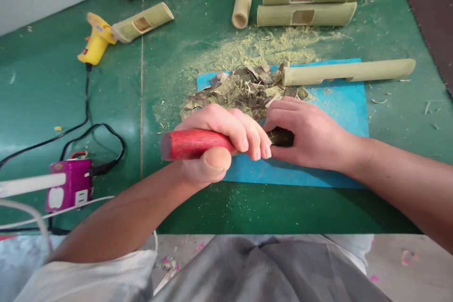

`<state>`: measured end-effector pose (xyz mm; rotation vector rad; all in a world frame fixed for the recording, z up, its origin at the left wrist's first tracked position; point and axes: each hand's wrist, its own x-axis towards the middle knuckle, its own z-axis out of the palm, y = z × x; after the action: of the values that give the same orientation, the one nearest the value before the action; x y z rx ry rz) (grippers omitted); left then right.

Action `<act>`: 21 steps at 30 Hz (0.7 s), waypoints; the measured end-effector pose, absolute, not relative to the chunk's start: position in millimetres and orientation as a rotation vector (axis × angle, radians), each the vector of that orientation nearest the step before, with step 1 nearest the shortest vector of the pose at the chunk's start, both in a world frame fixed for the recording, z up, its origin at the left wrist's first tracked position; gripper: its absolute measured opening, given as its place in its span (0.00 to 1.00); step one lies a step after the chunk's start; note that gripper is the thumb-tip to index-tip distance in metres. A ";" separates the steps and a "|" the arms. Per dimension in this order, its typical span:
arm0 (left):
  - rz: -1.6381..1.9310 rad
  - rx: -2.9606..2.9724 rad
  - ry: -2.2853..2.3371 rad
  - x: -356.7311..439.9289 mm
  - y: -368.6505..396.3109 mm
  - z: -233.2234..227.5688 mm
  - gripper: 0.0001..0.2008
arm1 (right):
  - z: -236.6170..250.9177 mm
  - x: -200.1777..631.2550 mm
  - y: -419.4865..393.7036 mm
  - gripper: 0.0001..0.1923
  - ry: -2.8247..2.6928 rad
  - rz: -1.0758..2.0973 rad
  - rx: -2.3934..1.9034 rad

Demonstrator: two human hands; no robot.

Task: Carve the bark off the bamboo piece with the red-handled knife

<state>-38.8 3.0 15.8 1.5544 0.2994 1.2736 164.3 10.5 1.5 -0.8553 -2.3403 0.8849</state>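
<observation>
Head view: left hand point(215, 144) fingers clenching smooth, stiff red handle point(193, 144); right hand point(307, 134) fingers pinching small dark piece point(283, 137), likely light, brittle.

The handle point(193, 144) looks like red-painted wood, smooth and faintly glossy. Beyond it, on the matt blue mat point(339, 104), lie rough bark chips point(244, 89) and a smooth, pale bamboo tube point(347, 71).

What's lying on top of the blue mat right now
On the blue mat lie a heap of bamboo scraps and one end of a long bamboo piece. Both hands cover the mat's middle, so anything beneath them is hidden.
</observation>
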 end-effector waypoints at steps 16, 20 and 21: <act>1.217 1.520 0.387 -34.0 -0.5 18.3 0.17 | 0.5 162.9 10.9 0.09 -2.341 0.895 -0.885; 1.233 1.554 0.455 -34.8 -4.6 21.5 0.18 | 1.1 164.3 11.6 0.08 -2.361 0.912 -0.894; 1.232 1.563 0.447 -35.6 -5.4 22.7 0.19 | 1.2 164.6 11.7 0.08 -2.362 0.913 -0.896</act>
<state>-35.6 -5.4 22.7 1.5627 0.4474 1.2320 164.6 11.7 1.2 -0.8956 -2.3621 0.9132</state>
